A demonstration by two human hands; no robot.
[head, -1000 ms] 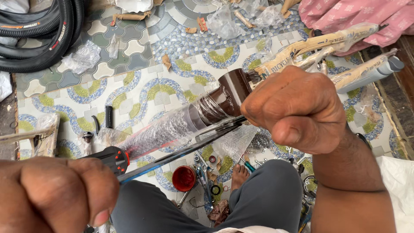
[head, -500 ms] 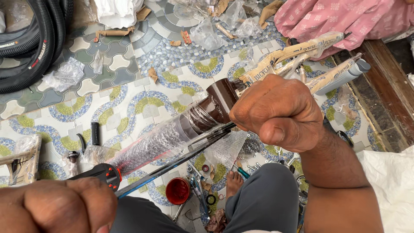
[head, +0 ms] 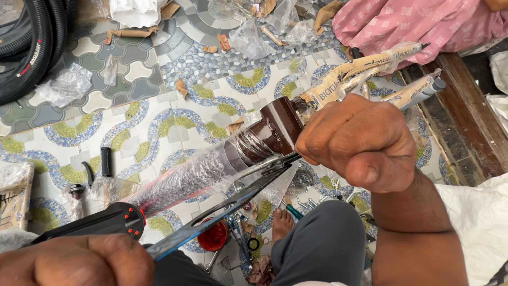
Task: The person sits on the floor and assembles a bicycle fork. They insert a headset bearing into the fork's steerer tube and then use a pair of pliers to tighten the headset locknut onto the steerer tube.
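The right hand (head: 365, 143) is curled into a tight fist around a thin metal tool (head: 264, 164), pressed against the brown bicycle frame tube (head: 278, 130). The tube sits in the middle and slants down toward 8 o'clock, where it is wrapped in clear bubble plastic (head: 185, 180). The left hand (head: 79, 262), at 7 o'clock, is also a closed fist, gripping a black handlebar grip (head: 106, 220). A small red cup (head: 214, 238) sits on the tiled floor (head: 174, 122) at 6 o'clock, near a bare foot (head: 280, 225).
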